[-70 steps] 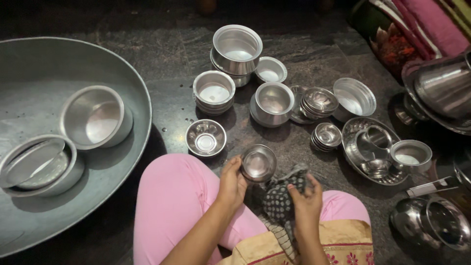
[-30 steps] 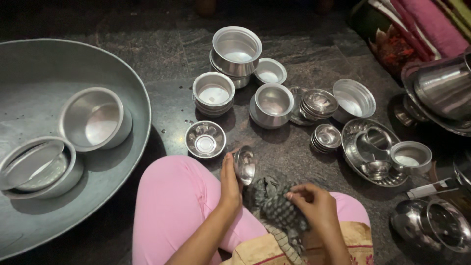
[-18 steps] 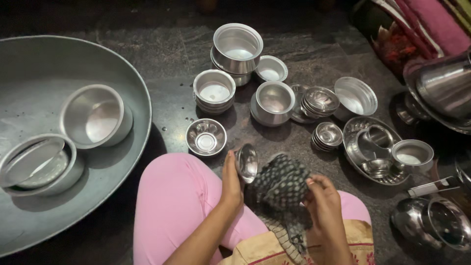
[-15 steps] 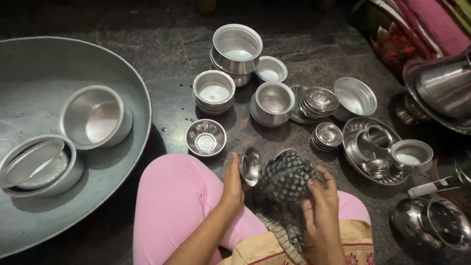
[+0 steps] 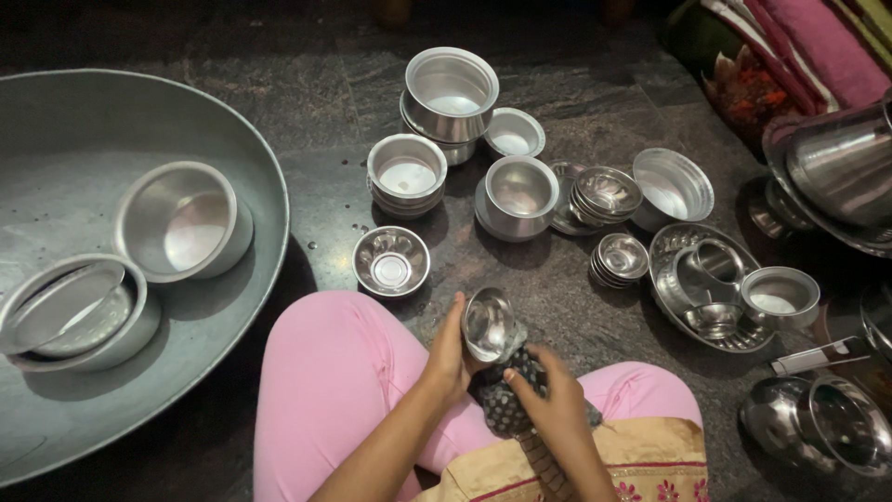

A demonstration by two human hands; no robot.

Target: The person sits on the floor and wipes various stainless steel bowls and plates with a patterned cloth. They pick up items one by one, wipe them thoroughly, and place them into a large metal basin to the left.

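1. We sit on the dark stone floor [image 5: 307,102] with our knees in pink trousers [image 5: 344,372], looking down at our own two hands.
2. Our left hand [image 5: 448,358] is closed around a small steel bowl [image 5: 488,323], fingers wrapped behind it so that its shiny inside tilts up and toward the right; the bowl is held just above our lap, between the knees.
3. Our right hand [image 5: 553,400] grips a dark checked cloth [image 5: 506,390] — the cloth is bunched under the fingers and presses against the lower side of the bowl.
4. Just beyond the left knee a fluted steel bowl [image 5: 391,261] sits upright on the floor.
5. Farther out stand a white-bottomed steel pot [image 5: 406,174], a stack of two larger pots [image 5: 450,95], a shallow dish [image 5: 514,131] and another pot on a plate [image 5: 518,191].
6. To the right of these lie two stacks of little bowls [image 5: 609,191], an open steel bowl [image 5: 672,186] and a round tray [image 5: 734,339] carrying a cup and small bowls.
7. At the left edge of the floor a wide grey metal basin [image 5: 251,167] holds two steel pots [image 5: 181,221] — one upright, one with a lid resting in it.
8. A large steel vessel [image 5: 841,167] sits at the far right, with folded fabric [image 5: 818,46] behind it.
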